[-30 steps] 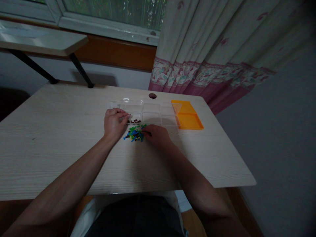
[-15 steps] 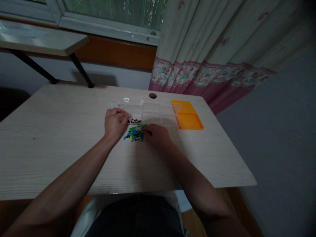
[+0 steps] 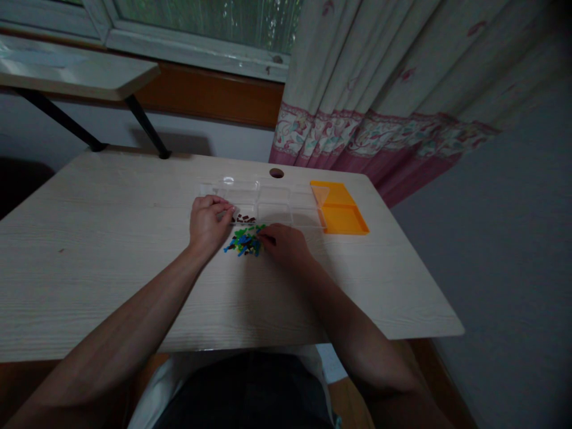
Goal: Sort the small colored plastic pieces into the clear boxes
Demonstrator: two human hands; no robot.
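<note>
A clear plastic compartment box (image 3: 274, 213) lies on the table, with several small dark brown pieces (image 3: 244, 218) in its front left compartment. My left hand (image 3: 208, 223) is closed over the box's left end, thumb and fingers near that compartment. In front of the box is a loose pile of small plastic pieces (image 3: 243, 243), blue, green and dark brown. At the pile's right side my right hand (image 3: 288, 245) is closed, its thumb and finger pinched together. Whatever sits between those fingertips is too small to make out.
Two joined orange trays (image 3: 344, 219) rest at the box's right end, partly under it. Behind the box, the wooden table (image 3: 111, 262) has a round cable hole (image 3: 276, 173). A raised shelf (image 3: 80, 68) on black legs stands at the back left, and a curtain (image 3: 348, 119) hangs behind.
</note>
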